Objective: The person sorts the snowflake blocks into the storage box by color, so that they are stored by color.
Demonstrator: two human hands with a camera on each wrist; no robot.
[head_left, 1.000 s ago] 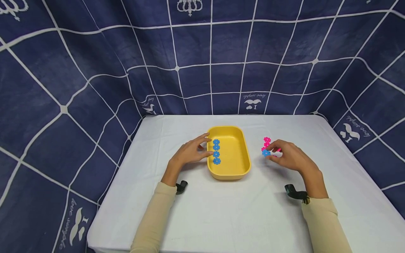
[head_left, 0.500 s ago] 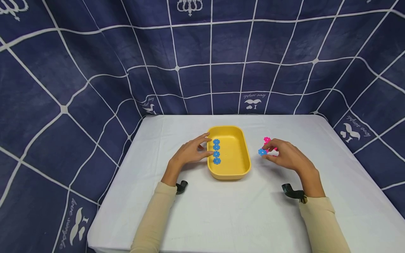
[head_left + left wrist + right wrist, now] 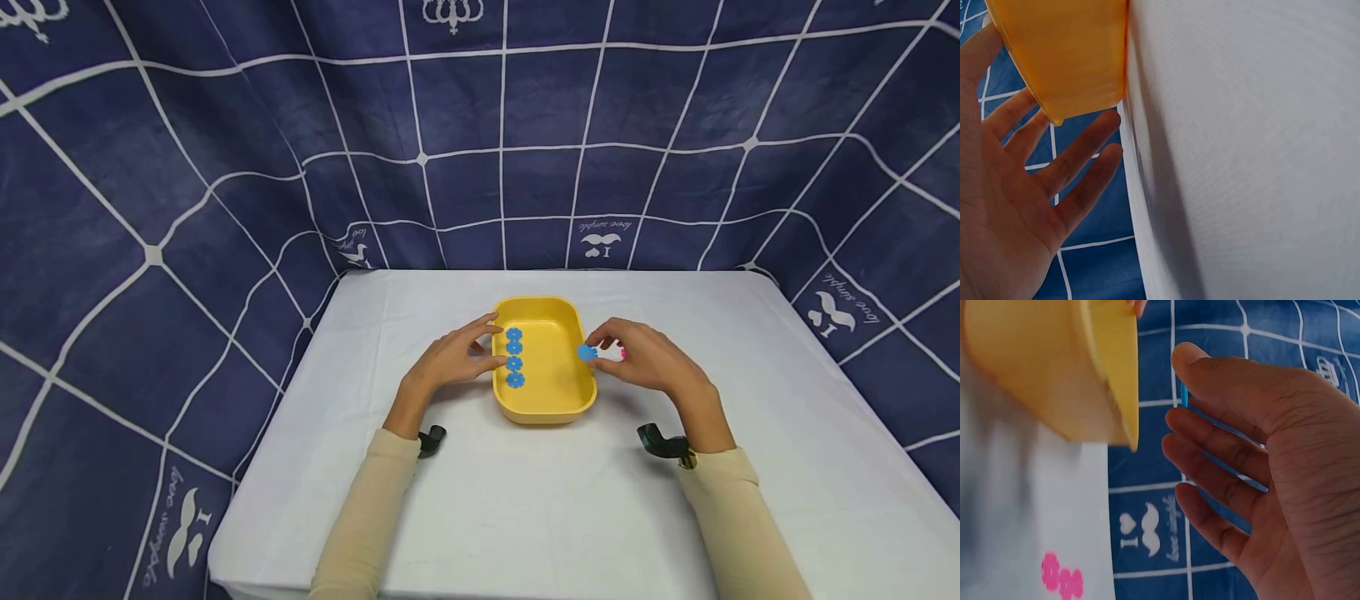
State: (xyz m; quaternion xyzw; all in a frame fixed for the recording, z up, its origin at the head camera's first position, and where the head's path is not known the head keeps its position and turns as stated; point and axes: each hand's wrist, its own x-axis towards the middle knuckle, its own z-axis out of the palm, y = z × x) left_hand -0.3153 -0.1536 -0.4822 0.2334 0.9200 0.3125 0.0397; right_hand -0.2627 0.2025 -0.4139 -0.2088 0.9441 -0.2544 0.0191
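Observation:
In the head view, a yellow tray holds several blue flower-shaped pieces in a column along its left side. My left hand lies at the tray's left rim, thumb and a fingertip over the edge, the other fingers loosely extended outside the wall in the left wrist view. My right hand pinches another blue flower-shaped piece between thumb and fingers, over the tray's right rim. From the right wrist only a thin blue edge of that piece shows, and its remaining fingers are loosely bent.
Pink flower-shaped pieces lie on the white tablecloth right of the tray, mostly hidden behind my right hand in the head view. A dark blue curtain with white lines stands around the table's back and sides.
My right hand has carried the blue flower-shaped piece left, from beside the pink pieces to the tray's right rim. The left hand stays at the left rim.

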